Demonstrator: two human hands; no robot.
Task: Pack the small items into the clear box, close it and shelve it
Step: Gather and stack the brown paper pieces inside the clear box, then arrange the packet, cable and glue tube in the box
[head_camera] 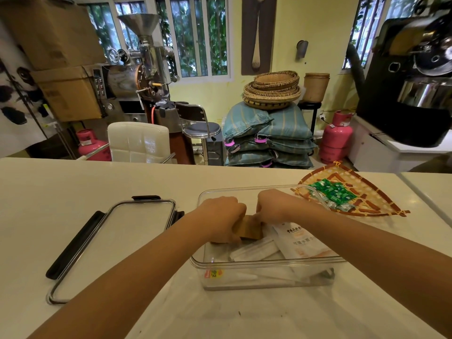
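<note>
Head view, one entry. Fingers of the left hand (pixel 221 217) curled shut around the near end of a brown packet stack (pixel 249 228); fingers of the right hand (pixel 275 206) also curled, knuckles up, closing on the stack's far upper edge, the exact fingertip contact hidden under the hand. Stack held inside the clear box (pixel 266 263), tilted, its long axis running roughly from left-near to right-far, upper edge toward the right hand. Beside it in the box: white sachets (pixel 255 250) lying flat, long axis slanting from lower left to upper right, and a white printed pouch (pixel 300 243) leaning against the right side, its printed face up and its top toward the far wall. Box open, long axis across the counter (pixel 73 182), label on the near wall. Lid (pixel 127 238) lies apart to the left, clasps out. Woven tray (pixel 381 199) with green sweets (pixel 333 193) sits just beyond the box's right far corner, not yet packed. Handling note, as judgement: lower the stack level against the left wall, both hands easing off together so it does not fan out, leaving floor space for the sweets and keeping everything below the rim for the lid.
</note>
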